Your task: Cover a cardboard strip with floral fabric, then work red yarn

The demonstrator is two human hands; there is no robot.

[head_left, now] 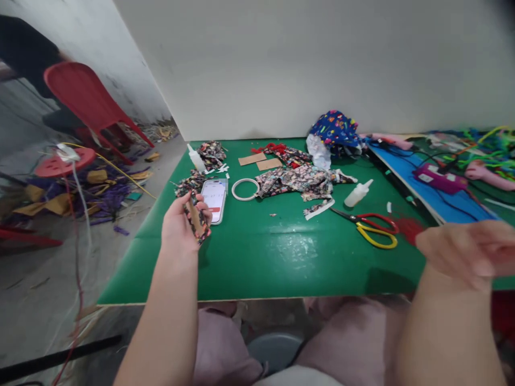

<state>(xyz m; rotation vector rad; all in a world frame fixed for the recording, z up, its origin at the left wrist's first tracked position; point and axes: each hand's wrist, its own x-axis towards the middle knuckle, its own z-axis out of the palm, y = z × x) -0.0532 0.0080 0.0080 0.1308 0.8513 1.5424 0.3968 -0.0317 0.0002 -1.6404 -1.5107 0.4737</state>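
My left hand (183,217) is closed around a small piece of cardboard wrapped in dark floral fabric (197,219), above the table's left side. Just beyond it lies a phone (219,206) with a lit screen. At the right edge, my right hand (462,252) is raised over the table, its fingers curled and smeared by motion; whether it holds anything is unclear. Beside it is a blurred red patch (408,229), perhaps thread. Nearest to that hand are scissors (376,230) with one red and one yellow handle, lying partly spread.
The green table (257,268) carries a white ring (245,189), floral fabric scraps (295,181), cardboard pieces (252,158), glue bottles (358,194) and a blue patterned cloth (335,131). Pink glue guns (488,176) and cords lie right. A person sits near a red chair (86,94) at left.
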